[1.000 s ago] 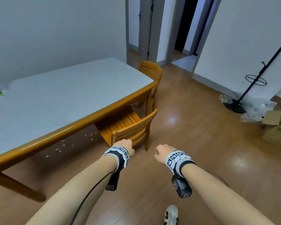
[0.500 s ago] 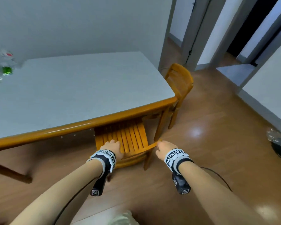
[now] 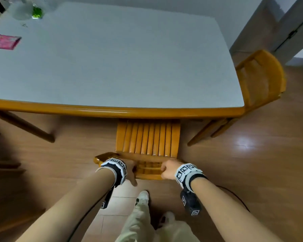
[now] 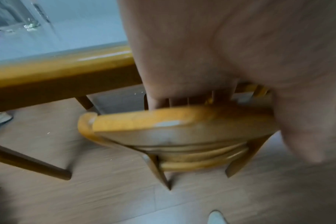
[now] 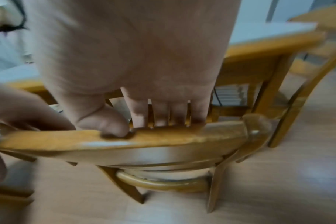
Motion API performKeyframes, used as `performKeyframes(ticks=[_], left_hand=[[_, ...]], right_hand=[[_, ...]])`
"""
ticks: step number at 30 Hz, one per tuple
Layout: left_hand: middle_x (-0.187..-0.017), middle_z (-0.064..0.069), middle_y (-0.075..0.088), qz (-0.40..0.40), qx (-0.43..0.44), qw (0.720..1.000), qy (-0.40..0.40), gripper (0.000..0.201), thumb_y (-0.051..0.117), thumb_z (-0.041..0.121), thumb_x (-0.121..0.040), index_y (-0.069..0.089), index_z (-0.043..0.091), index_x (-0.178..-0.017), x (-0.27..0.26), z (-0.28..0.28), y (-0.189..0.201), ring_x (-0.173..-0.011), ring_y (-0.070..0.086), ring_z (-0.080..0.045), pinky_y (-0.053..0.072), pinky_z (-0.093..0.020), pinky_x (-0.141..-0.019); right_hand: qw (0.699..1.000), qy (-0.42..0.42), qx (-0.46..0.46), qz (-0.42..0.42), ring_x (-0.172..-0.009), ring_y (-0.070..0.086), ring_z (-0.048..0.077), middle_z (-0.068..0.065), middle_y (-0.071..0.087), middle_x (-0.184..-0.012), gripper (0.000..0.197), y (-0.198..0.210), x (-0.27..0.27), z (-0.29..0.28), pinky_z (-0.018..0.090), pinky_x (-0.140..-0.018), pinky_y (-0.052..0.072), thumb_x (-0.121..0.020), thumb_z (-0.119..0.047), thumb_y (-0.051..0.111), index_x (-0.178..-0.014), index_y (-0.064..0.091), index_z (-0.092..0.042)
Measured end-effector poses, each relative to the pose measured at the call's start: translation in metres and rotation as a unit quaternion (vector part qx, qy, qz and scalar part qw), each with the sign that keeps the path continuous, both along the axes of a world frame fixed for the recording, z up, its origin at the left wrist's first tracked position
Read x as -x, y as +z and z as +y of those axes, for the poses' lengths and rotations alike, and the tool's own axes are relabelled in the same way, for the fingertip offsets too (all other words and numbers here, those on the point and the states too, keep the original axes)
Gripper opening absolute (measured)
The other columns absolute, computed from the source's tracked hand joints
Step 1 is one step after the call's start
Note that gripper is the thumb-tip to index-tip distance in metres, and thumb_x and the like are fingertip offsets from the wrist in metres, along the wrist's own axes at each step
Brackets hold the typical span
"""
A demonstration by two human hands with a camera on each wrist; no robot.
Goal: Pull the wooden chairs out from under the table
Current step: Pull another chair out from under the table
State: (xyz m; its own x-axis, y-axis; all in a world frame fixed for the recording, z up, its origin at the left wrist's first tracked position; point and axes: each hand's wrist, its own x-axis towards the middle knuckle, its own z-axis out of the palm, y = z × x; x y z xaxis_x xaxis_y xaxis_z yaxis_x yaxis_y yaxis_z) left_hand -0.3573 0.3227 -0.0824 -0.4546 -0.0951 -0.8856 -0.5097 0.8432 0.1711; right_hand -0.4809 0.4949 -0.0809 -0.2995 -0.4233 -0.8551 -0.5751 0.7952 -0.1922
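Change: half a second ago the right hand [image 3: 167, 169] only touched the end of the top rail; now both hands hold it, and the view is straight above the near chair [image 3: 148, 139].
Left grip: the left hand [image 3: 129, 169] is closed over the top rail [image 4: 144, 119] of the chair back, fingers over the far side and thumb down the near side.
Right grip: the right hand is closed on the same rail; in the right wrist view the fingers [image 5: 138, 112] hook over its far side and the thumb presses on top.
Near chair: it stands at the near edge of the desk [image 3: 112, 110]; most of the slatted seat shows, and its front part is still under the desk edge.
Second chair: another wooden chair [image 3: 262, 75] stands at the right end of the desk, pushed in and untouched.
Desk top: a pink packet [image 3: 4, 41] lies near the far left corner; a clear bottle with a green label [image 3: 36, 13] is behind it.
Meaning: I judge that the two-hand hold is ready, so the pull toward the person can go on. The second chair remains.
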Motion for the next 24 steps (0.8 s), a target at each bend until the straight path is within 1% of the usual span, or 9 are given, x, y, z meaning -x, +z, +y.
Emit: performKeyframes(ticks=[3,5,7,9,11,14,16,20,24], left_hand=[[-0.131,-0.007,0.059,-0.016,0.021,1.0,-0.018,0.078,0.08,0.047,-0.07,0.049,0.024,-0.138,-0.003,0.005,-0.009,-0.116,0.057,-0.033,0.05,-0.042,-0.09],[-0.142,-0.007,0.049,-0.019,0.041,0.999,-0.025,0.087,0.075,0.037,-0.065,0.041,0.032,-0.144,-0.003,0.007,-0.012,-0.126,0.048,-0.036,0.047,-0.046,-0.096],[-0.15,-0.006,0.041,-0.026,0.058,0.998,-0.022,0.094,0.061,0.033,-0.06,0.033,0.036,-0.149,-0.005,0.009,-0.015,-0.134,0.041,-0.035,0.043,-0.049,-0.103],[-0.155,-0.005,0.037,-0.033,0.07,0.997,-0.015,0.094,0.052,0.031,-0.06,0.03,0.033,-0.152,-0.006,0.014,-0.018,-0.139,0.036,-0.033,0.039,-0.051,-0.108],[-0.154,-0.004,0.038,-0.033,0.077,0.996,0.001,0.09,0.049,0.031,-0.062,0.032,0.031,-0.151,-0.009,0.028,-0.021,-0.139,0.037,-0.033,0.038,-0.052,-0.108],[-0.146,-0.005,0.045,-0.037,0.077,0.996,0.009,0.085,0.06,0.037,-0.062,0.04,0.029,-0.144,-0.01,0.064,-0.023,-0.131,0.043,-0.033,0.043,-0.052,-0.103],[-0.148,-0.005,0.043,-0.046,0.07,0.996,0.019,0.091,0.073,0.042,-0.062,0.039,0.028,-0.146,-0.011,0.093,-0.026,-0.132,0.041,-0.033,0.043,-0.051,-0.103],[-0.154,-0.007,0.038,-0.047,0.066,0.995,0.066,0.097,0.077,0.05,-0.065,0.036,0.027,-0.149,-0.019,0.147,-0.027,-0.139,0.035,-0.035,0.038,-0.053,-0.109],[-0.155,-0.007,0.036,-0.051,0.072,0.992,0.094,0.096,0.077,0.054,-0.069,0.034,0.026,-0.151,-0.028,0.188,-0.028,-0.14,0.033,-0.035,0.036,-0.053,-0.111]], right_hand=[[0.998,-0.009,-0.021,-0.062,-0.107,0.058,0.023,0.003,0.057,-0.128,0.066,-0.014,0.01,0.001,0.034,-0.086,0.053,-0.068,-0.022,0.06,-0.134,0.054,-0.027],[0.992,-0.041,-0.032,-0.115,-0.111,0.056,0.027,0.008,0.056,-0.131,0.073,-0.029,0.018,-0.004,0.035,-0.09,0.052,-0.063,-0.013,0.06,-0.135,0.055,-0.021],[0.99,-0.059,-0.045,-0.118,-0.113,0.058,0.028,0.011,0.057,-0.134,0.055,-0.044,0.021,-0.011,0.032,-0.09,0.048,-0.077,-0.015,0.061,-0.132,0.058,-0.012],[0.994,-0.074,-0.054,-0.065,-0.094,0.06,0.022,0.009,0.062,-0.121,0.032,-0.056,0.02,-0.007,0.029,-0.076,0.045,-0.09,-0.025,0.053,-0.117,0.063,-0.01],[0.995,-0.083,-0.016,-0.061,-0.089,0.057,0.024,0.01,0.061,-0.106,0.032,-0.059,0.015,0.005,0.03,-0.073,0.042,-0.093,-0.036,0.046,-0.108,0.061,-0.012],[0.997,-0.055,-0.042,-0.044,-0.112,0.057,0.031,0.015,0.058,-0.128,0.052,-0.06,0.012,0.035,0.033,-0.082,0.042,-0.096,-0.044,0.04,-0.133,0.052,-0.009],[0.997,-0.039,-0.055,-0.036,-0.12,0.054,0.032,0.015,0.053,-0.137,0.056,-0.062,0.014,0.052,0.035,-0.088,0.042,-0.098,-0.044,0.038,-0.139,0.045,-0.008],[0.997,0.021,-0.066,-0.021,-0.116,0.056,0.033,0.016,0.056,-0.133,0.056,-0.06,0.014,0.09,0.04,-0.096,0.045,-0.095,-0.047,0.036,-0.134,0.051,-0.01],[0.997,0.053,-0.055,-0.018,-0.112,0.057,0.03,0.012,0.059,-0.127,0.05,-0.059,0.01,0.121,0.041,-0.097,0.044,-0.096,-0.044,0.035,-0.127,0.056,-0.011]])
